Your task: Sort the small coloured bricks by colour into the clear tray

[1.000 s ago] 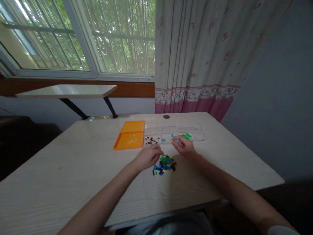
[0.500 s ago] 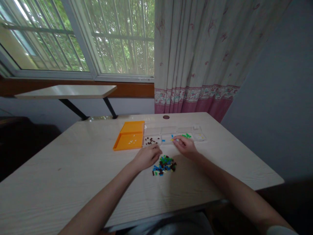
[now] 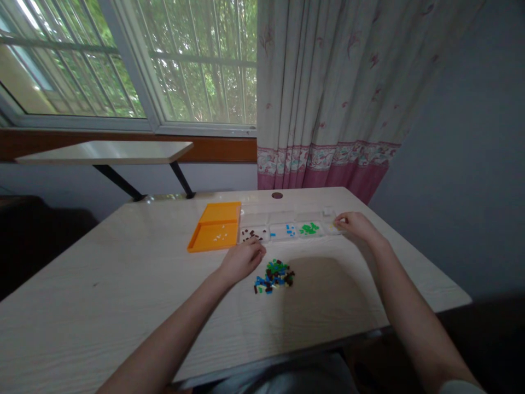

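My right hand is at the right-end compartment of a clear plastic box, where a few small yellow pieces lie. Its thumb and forefinger are pinched together; what is between them is too small to make out. My left hand hovers by the front edge of the brown pieces' compartment, fingers curled in, their contents hidden. Brown pieces, blue pieces and green pieces lie in separate compartments. Between my forearms is a mixed pile of small building pieces on the table.
An orange tray with several white pieces adjoins the box on the left. A raised shelf on black legs stands at the table's back left. Behind are a window and a floral curtain. The table's front edge is close to my body.
My right hand has moved right, from above the blue pieces with a yellow piece in its fingers, to the yellow pieces' compartment. The left hand has stayed nearly in place.
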Demonstrator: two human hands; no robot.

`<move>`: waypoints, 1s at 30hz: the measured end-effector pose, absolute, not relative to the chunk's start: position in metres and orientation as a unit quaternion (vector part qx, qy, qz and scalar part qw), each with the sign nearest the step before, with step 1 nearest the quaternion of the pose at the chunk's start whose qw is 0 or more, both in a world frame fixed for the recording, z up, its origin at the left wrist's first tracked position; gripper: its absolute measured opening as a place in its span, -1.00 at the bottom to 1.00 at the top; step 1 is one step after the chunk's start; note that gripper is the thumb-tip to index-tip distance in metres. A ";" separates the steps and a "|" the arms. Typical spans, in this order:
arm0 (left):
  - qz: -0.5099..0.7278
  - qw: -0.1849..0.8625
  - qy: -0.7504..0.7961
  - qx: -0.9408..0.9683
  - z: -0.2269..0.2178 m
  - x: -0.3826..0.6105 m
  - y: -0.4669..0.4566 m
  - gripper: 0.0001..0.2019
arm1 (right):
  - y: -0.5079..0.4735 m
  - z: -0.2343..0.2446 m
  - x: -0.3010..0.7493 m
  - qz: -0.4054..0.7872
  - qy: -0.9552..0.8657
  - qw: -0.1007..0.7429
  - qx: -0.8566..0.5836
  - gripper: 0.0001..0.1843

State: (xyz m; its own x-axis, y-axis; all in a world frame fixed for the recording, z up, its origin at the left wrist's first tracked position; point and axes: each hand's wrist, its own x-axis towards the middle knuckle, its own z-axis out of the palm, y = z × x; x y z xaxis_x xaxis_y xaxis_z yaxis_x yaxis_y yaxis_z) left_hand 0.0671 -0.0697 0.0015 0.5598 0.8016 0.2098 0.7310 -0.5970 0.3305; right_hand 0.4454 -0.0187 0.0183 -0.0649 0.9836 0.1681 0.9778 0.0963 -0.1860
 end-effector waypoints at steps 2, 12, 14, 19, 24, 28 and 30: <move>0.168 0.101 0.439 0.877 0.001 0.067 -0.070 -0.81 | -0.018 0.019 0.445 0.000 -0.723 0.134 -0.677 -0.71; 0.169 0.106 0.438 0.876 0.004 0.067 -0.070 -0.82 | -0.042 0.018 0.352 0.016 -0.809 0.182 -0.559 -0.68; 0.181 0.110 0.435 0.875 0.005 0.069 -0.071 -0.82 | -0.053 0.010 0.322 0.026 -0.850 0.158 -0.502 -0.70; 0.284 0.148 0.389 0.864 0.008 0.079 -0.075 -0.84 | -0.076 -0.004 0.276 0.029 -0.868 0.204 -0.453 -0.75; 0.309 0.154 0.377 0.859 0.010 0.085 -0.081 -0.86 | -0.082 -0.006 0.270 0.015 -0.858 0.289 -0.425 -0.75; 0.309 0.146 0.384 0.858 0.008 0.084 -0.082 -0.86 | -0.081 -0.008 0.271 0.012 -0.857 0.308 -0.414 -0.77; 0.310 0.142 0.383 0.858 0.007 0.084 -0.082 -0.86 | -0.081 -0.008 0.272 0.009 -0.858 0.312 -0.409 -0.78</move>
